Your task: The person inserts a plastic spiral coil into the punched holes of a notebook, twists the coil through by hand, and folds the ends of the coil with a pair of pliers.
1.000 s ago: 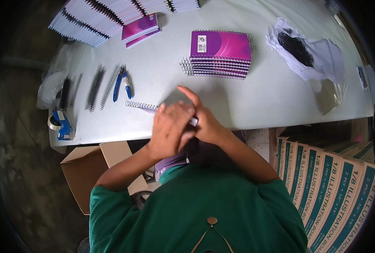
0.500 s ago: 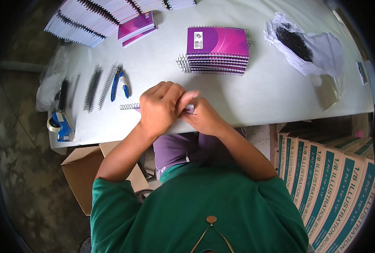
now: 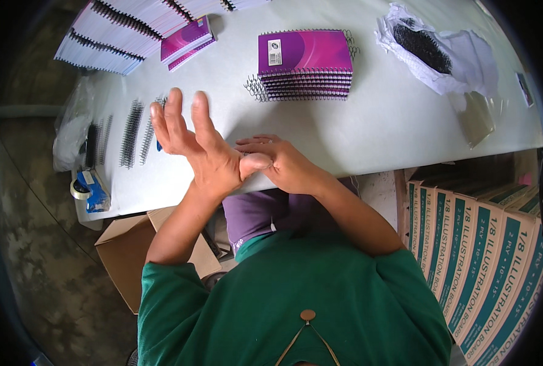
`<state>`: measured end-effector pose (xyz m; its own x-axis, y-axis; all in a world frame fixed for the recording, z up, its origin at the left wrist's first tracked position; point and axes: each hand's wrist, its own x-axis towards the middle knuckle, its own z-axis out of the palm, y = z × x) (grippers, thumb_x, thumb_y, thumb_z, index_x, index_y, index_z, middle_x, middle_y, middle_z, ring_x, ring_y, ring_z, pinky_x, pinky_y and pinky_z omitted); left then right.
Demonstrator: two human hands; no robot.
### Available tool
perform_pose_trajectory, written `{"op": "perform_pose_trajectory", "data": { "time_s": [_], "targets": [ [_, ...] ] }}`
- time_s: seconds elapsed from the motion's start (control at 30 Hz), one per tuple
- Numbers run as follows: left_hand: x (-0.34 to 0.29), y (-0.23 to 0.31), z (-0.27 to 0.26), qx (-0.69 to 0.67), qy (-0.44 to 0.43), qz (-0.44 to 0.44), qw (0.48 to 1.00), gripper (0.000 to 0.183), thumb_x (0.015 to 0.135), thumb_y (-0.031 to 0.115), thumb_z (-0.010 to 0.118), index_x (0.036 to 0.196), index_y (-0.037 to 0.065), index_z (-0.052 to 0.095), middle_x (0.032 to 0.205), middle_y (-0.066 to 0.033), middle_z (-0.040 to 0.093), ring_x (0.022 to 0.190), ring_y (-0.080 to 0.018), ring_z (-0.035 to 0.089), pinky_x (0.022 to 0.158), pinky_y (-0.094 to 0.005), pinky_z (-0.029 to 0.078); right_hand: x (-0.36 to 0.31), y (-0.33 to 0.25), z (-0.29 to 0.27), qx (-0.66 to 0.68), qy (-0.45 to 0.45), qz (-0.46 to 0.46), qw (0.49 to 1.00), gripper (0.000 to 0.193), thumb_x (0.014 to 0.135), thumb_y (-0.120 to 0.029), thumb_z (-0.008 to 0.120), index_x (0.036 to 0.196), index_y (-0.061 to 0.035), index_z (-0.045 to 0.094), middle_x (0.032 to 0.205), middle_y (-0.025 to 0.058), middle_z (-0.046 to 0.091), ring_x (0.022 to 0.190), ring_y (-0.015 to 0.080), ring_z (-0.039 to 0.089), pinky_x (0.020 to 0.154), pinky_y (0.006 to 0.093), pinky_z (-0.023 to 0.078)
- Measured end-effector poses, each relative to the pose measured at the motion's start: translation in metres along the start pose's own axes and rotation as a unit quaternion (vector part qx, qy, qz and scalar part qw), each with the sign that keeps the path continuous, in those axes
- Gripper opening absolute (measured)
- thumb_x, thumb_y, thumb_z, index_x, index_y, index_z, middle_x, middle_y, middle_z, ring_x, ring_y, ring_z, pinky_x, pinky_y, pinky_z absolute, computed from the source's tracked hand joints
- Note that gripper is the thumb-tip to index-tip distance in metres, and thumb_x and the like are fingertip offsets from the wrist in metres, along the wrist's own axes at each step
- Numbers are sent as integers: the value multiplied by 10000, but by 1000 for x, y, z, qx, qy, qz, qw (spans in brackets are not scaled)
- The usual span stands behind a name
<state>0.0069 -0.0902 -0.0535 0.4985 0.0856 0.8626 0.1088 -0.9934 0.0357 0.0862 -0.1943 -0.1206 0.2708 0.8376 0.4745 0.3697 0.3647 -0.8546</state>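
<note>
My left hand (image 3: 201, 149) is open and lifted near the table's front edge, fingers spread upward, thumb reaching across to my right hand. My right hand (image 3: 287, 163) is closed at the table edge, its fingers bent over a small purple spiral notebook that both hands almost fully hide. Beyond them stands a stack of purple spiral notebooks (image 3: 305, 55), loose coil ends sticking out at its sides. Left of my left hand lie dark wire coils (image 3: 131, 134). A blue tool (image 3: 158, 145) is mostly covered by my left fingers.
Thick coil-bound books (image 3: 110, 33) and small purple notebooks (image 3: 186, 43) stand at the back left. Black coils (image 3: 421, 49) lie on crumpled white wrapping at the right. A tape dispenser (image 3: 91, 190) sits at the left corner. Cardboard boxes (image 3: 479, 256) flank me below.
My left hand has opened and lifted to the left off the small notebook, its fingers spreading. The right hand has shifted slightly and now covers the notebook. The view has moved slightly.
</note>
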Motion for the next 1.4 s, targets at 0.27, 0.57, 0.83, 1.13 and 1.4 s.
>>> {"op": "perform_pose_trajectory", "data": {
  "time_s": [0.27,0.57,0.83,1.13,1.4],
  "targets": [
    [-10,2,-39,-136,-323,-25,936,434,782,264,656,1149,56,552,1129,-121,533,1068,-294,513,916,-415,361,6,-7,-6,131,0,94,987,306,740,12,561,1045,16,589,1052,204,604,983,375,557,856,408,452],
    [33,-12,-41,-163,-387,-139,897,223,729,106,702,940,60,647,876,-88,617,822,-269,581,724,-354,432,7,-8,-10,187,48,178,965,177,871,-135,599,928,32,616,710,88,603,638,98,514,605,274,436],
    [44,-14,-39,-183,-419,-178,871,155,764,73,677,902,21,627,866,-113,594,794,-255,575,782,-338,415,8,-10,-11,145,45,168,974,147,889,-60,533,979,37,597,742,124,606,644,111,492,614,280,433],
    [56,-2,-41,-49,-461,-102,880,175,736,188,706,866,84,651,782,-27,607,787,-193,572,776,-320,362,8,-17,-12,124,43,165,978,176,872,-34,539,1025,28,599,825,160,641,690,178,576,666,303,464],
    [63,-7,-44,-76,-512,-143,844,218,691,165,725,876,94,633,797,-26,609,795,-200,574,792,-357,380,8,-17,-10,117,45,157,980,194,862,-64,570,1026,34,603,901,187,643,776,258,627,701,325,477]
  ]
}}
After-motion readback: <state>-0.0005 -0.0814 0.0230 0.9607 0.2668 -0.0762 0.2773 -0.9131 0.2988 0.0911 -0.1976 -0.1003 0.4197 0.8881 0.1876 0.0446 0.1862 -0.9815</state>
